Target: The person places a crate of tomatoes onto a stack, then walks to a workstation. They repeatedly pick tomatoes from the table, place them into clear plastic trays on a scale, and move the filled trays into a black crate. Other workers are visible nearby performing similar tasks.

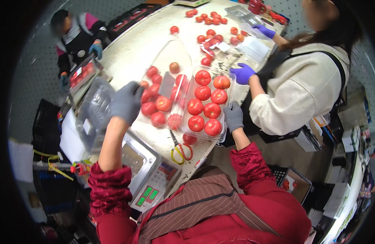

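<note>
My right hand (234,117), in a grey glove, grips the right edge of a clear plastic tray (185,129). Several red tomatoes (202,93) sit in two columns inside it. Left of the tray, clear plastic with a grey patch (166,83) and red streaks lies over or among loose tomatoes (163,103). My left hand (126,102), also grey-gloved and blurred, is beside these tomatoes with fingers curled; whether it holds anything is unclear. Scissors (180,151) with yellow and red handles lie below the tray, near a single tomato (189,139).
A digital scale (154,180) stands at the white table's (132,48) near edge. Stacked clear plastic trays (96,103) are to the left. One co-worker's purple-gloved hand (244,73) is near the tray's right corner. Another person (80,39) is across the table, by a tomato-filled container (83,74).
</note>
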The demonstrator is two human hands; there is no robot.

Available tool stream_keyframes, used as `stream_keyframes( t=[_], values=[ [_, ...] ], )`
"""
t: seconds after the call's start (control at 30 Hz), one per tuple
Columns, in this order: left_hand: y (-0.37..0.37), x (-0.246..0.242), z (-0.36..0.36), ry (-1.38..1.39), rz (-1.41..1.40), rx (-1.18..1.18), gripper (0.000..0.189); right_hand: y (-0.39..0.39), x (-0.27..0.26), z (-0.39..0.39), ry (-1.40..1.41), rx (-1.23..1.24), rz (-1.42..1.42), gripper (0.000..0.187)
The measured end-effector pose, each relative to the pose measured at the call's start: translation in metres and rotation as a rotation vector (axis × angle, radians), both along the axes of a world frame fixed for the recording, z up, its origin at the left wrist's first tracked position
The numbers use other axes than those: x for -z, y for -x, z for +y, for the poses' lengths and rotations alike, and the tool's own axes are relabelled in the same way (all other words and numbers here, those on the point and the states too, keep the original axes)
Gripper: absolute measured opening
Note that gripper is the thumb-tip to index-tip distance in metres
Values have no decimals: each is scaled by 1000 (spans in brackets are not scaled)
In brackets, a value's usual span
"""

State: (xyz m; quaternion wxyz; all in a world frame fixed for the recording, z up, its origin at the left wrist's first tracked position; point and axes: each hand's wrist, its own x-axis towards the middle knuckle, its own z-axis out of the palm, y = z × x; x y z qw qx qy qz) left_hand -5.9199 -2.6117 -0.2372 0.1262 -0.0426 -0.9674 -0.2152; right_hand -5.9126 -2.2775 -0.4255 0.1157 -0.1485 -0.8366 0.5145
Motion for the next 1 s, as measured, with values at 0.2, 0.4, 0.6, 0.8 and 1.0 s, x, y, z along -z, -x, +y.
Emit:
stream_keyframes(
  t=[0.2, 0.4, 0.6, 0.8, 1.0],
  values=[
    [-197, -16, -116, -605, 109, -383, 15, -9, -63, -117, 11, -560, 215, 21],
    [-341, -1, -163, -710, 265, -684, 10, -31, -34, -279, 40, -948, 132, 25],
    [-411, 94, -207, -861, 178, -978, 15, -53, -9, -335, -143, -1130, -2, 38],
    [-509, 159, -207, -397, 81, -1315, 37, -27, -32, -260, -145, -959, 14, 43],
    [-529, 160, -199, -386, 75, -1292, 18, -17, -31, -186, -47, -850, -40, 29]
  ],
)
